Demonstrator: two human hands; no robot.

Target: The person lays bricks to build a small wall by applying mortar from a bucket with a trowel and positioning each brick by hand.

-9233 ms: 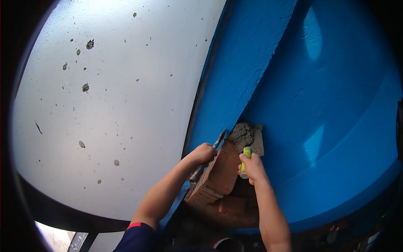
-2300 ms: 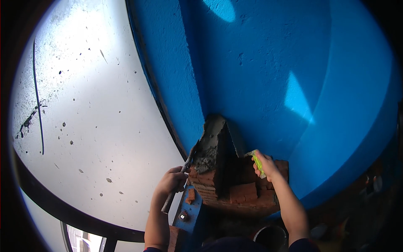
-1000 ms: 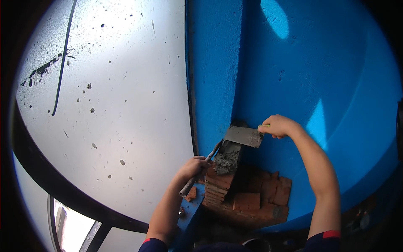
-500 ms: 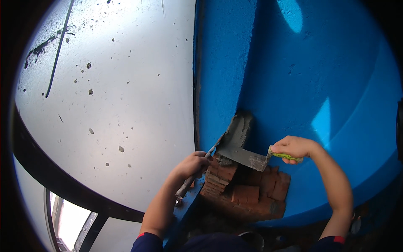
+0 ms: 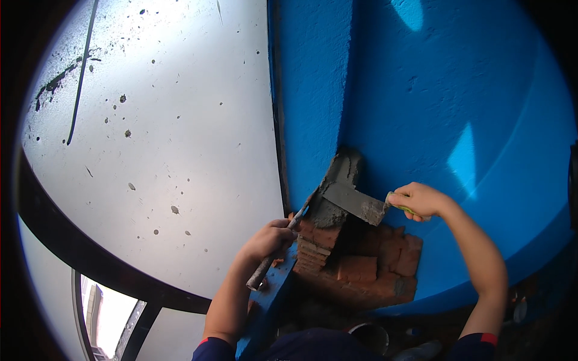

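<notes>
My right hand [image 5: 418, 201] is closed round the yellow-green handle of a trowel [image 5: 355, 203]. Its flat rectangular blade reaches left and lies against wet grey mortar [image 5: 346, 168] on the upper part of a narrow brick pier. In my left hand [image 5: 271, 240] is a mortar-stained rod [image 5: 261, 274], its lower end sticking out below my fist. The rod slants up to the left edge of the mortar, where its far end is hard to make out. Fresh mortar also coats the pier just beneath the blade, above bare bricks [image 5: 316, 237].
Stacked red bricks [image 5: 358, 269] stand below the trowel. A blue wall [image 5: 457, 108] curves round the right side. A white panel [image 5: 180, 138] spattered with dark spots fills the left, edged by a dark frame [image 5: 108, 268]. Near my body is a round-rimmed container [image 5: 370, 328].
The trowel has moved up and slightly left along the mortar, baring smeared mortar below it. My right hand rose with it. My left hand stays on the rod, nearly in place.
</notes>
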